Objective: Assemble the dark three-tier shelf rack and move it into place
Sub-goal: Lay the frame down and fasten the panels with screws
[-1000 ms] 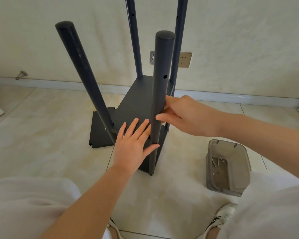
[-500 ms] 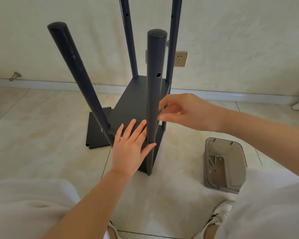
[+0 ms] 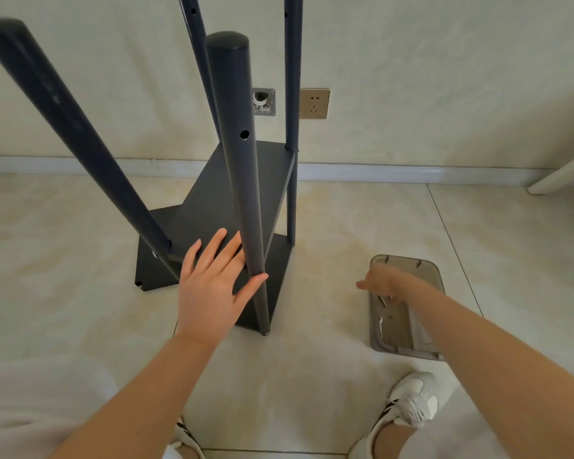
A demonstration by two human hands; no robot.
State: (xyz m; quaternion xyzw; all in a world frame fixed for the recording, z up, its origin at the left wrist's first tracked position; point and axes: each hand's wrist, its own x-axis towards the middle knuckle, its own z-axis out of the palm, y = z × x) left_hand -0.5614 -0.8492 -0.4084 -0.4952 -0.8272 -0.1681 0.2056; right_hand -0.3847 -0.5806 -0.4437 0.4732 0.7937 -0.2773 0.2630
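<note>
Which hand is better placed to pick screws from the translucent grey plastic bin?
Right: the right hand hovers over the bin; the left hand rests flat on the dark metal shelf.

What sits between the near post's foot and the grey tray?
Nothing: bare floor tile between near post and grey tray, seen in the head view.

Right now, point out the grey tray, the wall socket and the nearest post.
grey tray (image 3: 398, 350): head view, near rim.
wall socket (image 3: 314, 103): head view, faceplate centre.
nearest post (image 3: 234, 104): head view, upper shaft.

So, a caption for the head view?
Left hand steadies the dark rack; right hand hovers over the grey tray.
</note>
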